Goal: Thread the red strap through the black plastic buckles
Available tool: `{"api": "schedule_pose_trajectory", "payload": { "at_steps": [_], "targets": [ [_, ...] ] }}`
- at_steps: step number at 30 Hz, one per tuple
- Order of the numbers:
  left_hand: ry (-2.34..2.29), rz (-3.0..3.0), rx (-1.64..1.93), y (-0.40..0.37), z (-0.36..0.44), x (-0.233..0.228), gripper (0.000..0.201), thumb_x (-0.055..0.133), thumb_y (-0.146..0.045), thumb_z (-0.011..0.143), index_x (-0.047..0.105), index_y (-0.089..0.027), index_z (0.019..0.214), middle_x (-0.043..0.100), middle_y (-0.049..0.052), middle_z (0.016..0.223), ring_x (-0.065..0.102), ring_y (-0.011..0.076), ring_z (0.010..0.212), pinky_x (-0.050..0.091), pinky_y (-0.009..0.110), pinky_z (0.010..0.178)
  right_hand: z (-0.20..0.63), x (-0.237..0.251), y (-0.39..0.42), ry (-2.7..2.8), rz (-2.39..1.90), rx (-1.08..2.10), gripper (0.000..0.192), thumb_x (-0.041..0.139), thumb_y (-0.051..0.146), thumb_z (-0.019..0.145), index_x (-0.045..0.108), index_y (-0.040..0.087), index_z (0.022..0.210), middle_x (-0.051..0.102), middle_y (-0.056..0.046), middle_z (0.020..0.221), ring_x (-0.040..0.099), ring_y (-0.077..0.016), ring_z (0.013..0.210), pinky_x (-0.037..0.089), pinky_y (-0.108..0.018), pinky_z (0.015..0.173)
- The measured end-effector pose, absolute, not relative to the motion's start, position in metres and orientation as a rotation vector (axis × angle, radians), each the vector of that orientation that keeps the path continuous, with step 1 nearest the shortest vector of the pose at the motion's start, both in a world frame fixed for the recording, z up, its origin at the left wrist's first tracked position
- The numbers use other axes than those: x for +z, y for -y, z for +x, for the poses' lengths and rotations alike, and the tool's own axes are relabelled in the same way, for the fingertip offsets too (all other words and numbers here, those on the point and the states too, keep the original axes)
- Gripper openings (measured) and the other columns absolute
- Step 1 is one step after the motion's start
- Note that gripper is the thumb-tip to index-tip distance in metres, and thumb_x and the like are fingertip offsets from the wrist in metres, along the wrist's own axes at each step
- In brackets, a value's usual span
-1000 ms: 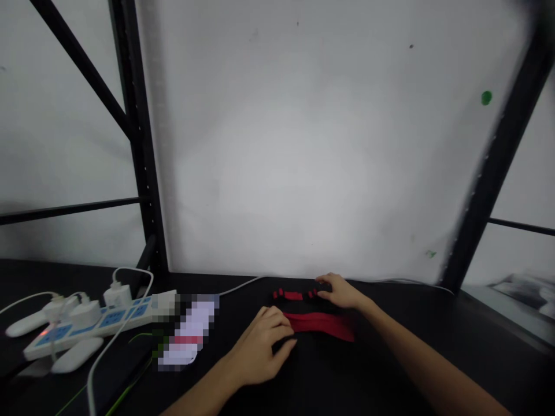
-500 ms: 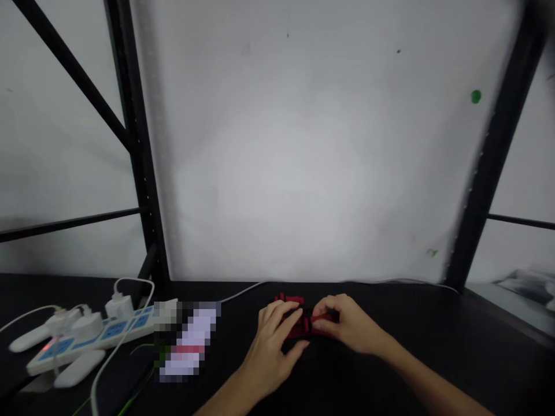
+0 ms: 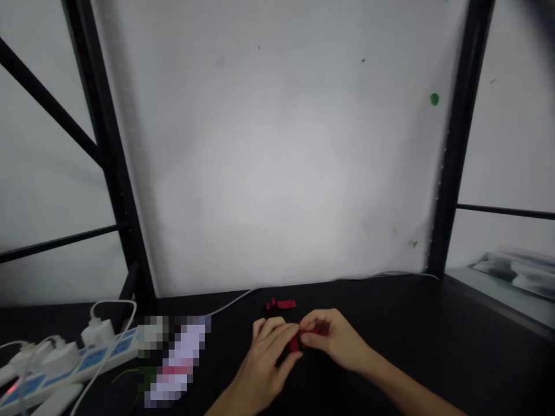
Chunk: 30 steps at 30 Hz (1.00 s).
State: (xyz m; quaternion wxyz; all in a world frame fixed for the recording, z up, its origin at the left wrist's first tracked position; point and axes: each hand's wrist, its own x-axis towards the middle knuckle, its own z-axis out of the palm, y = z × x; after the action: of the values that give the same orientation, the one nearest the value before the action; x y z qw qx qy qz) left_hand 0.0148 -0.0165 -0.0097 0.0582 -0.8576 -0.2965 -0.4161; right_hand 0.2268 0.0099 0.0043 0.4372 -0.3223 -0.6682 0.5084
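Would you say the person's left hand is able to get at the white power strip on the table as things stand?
Probably yes: the power strip lies open on the left hand's side, with only a blurred-out item between, though that hand is busy on the red piece.

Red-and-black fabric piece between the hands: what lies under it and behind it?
Under the red-and-black fabric piece is the black tabletop; the left hand and right hand cover most of it. Behind it lie a second red-trimmed piece and a white cable.

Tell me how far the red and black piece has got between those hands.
Done: most of the red piece is gathered into a small bundle. In hand: the left hand and right hand pinch it together above the black table. Left: a red-marked end lies loose behind them.
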Motion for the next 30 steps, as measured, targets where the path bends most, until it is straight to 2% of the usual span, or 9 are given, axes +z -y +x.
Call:
{"api": "schedule_pose_trajectory", "payload": {
  "at_steps": [3, 5, 10, 15, 20, 23, 25, 27, 30],
  "targets": [
    [0.972, -2.528, -1.237, 0.014, 0.016, -0.007, 0.034, 0.063, -0.017, 0.088, 0.059, -0.021, 0.122, 0.068, 0.010, 0.111, 0.058, 0.0276, 0.104, 0.045, 0.044, 0.089, 0.226, 0.005, -0.009, 1.660, -0.847, 1.210, 0.023, 0.079, 0.037, 0.071, 0.072, 0.019, 0.083, 0.070, -0.001, 0.074, 0.062, -0.0167, 0.068, 0.047, -0.030, 0.068],
    [1.026, -2.534, -1.204, 0.013, 0.015, -0.003, 0.027, 0.061, -0.016, 0.088, 0.064, -0.021, 0.115, 0.068, 0.009, 0.103, 0.059, 0.0271, 0.097, 0.047, 0.043, 0.083, 0.229, 0.009, -0.007, 1.727, -0.870, 1.147, 0.023, 0.076, 0.039, 0.075, 0.072, 0.019, 0.085, 0.069, -0.002, 0.077, 0.062, -0.0177, 0.071, 0.047, -0.032, 0.070],
    [1.093, -2.765, -1.350, 0.020, 0.021, 0.000, 0.023, 0.056, -0.018, 0.091, 0.066, -0.020, 0.111, 0.064, 0.006, 0.085, 0.059, 0.0213, 0.082, 0.052, 0.034, 0.074, 0.233, 0.018, 0.003, 2.081, -0.904, 0.658, 0.052, 0.085, 0.042, 0.064, 0.070, 0.033, 0.113, 0.066, -0.005, 0.111, 0.058, -0.0276, 0.103, 0.037, -0.045, 0.097],
    [1.392, -2.745, -1.820, 0.020, 0.030, -0.008, 0.019, 0.061, -0.034, 0.090, 0.071, -0.021, 0.100, 0.067, 0.003, 0.083, 0.062, 0.0190, 0.076, 0.053, 0.028, 0.071, 0.224, 0.019, 0.005, 2.014, -0.847, 0.701, 0.030, 0.077, 0.044, 0.075, 0.075, 0.029, 0.101, 0.070, -0.005, 0.099, 0.062, -0.0236, 0.089, 0.046, -0.035, 0.082],
    [1.659, -2.498, -2.247, 0.017, 0.029, -0.011, 0.046, 0.049, -0.051, 0.095, 0.072, -0.014, 0.083, 0.067, 0.003, 0.067, 0.062, 0.0179, 0.065, 0.052, 0.026, 0.060, 0.214, 0.000, -0.002, 1.711, -0.895, 0.933, 0.039, 0.083, 0.040, 0.067, 0.075, 0.024, 0.101, 0.062, 0.001, 0.072, 0.054, -0.0155, 0.063, 0.044, -0.029, 0.063],
    [1.400, -2.708, -2.047, 0.023, 0.026, -0.006, 0.034, 0.046, -0.038, 0.099, 0.066, -0.018, 0.116, 0.072, 0.008, 0.097, 0.067, 0.0219, 0.090, 0.054, 0.034, 0.083, 0.210, -0.007, -0.002, 1.540, -0.857, 1.228, 0.039, 0.083, 0.038, 0.065, 0.074, 0.019, 0.099, 0.058, 0.004, 0.060, 0.051, -0.0134, 0.056, 0.043, -0.028, 0.062],
    [1.170, -2.788, -1.771, 0.027, 0.025, -0.004, 0.042, 0.055, -0.028, 0.093, 0.052, -0.023, 0.135, 0.067, 0.010, 0.119, 0.061, 0.0252, 0.110, 0.048, 0.042, 0.098, 0.209, -0.006, 0.000, 1.405, -0.737, 1.395, 0.037, 0.084, 0.034, 0.065, 0.074, 0.019, 0.097, 0.063, 0.001, 0.067, 0.058, -0.0164, 0.066, 0.047, -0.031, 0.071],
    [1.038, -2.705, -1.569, 0.027, 0.025, -0.004, 0.048, 0.062, -0.020, 0.087, 0.052, -0.025, 0.134, 0.063, 0.010, 0.124, 0.055, 0.0275, 0.116, 0.044, 0.046, 0.101, 0.209, -0.004, 0.004, 1.291, -0.624, 1.488, 0.034, 0.085, 0.030, 0.064, 0.074, 0.020, 0.094, 0.068, -0.001, 0.081, 0.062, -0.0192, 0.081, 0.047, -0.032, 0.082],
    [0.969, -2.532, -1.471, 0.021, 0.026, -0.008, 0.029, 0.061, -0.012, 0.085, 0.063, -0.024, 0.112, 0.067, 0.008, 0.107, 0.058, 0.0260, 0.104, 0.046, 0.043, 0.092, 0.208, -0.006, 0.009, 1.254, -0.628, 1.513, 0.034, 0.088, 0.026, 0.060, 0.074, 0.022, 0.090, 0.067, 0.000, 0.080, 0.059, -0.0179, 0.080, 0.046, -0.030, 0.079]
  ]
}}
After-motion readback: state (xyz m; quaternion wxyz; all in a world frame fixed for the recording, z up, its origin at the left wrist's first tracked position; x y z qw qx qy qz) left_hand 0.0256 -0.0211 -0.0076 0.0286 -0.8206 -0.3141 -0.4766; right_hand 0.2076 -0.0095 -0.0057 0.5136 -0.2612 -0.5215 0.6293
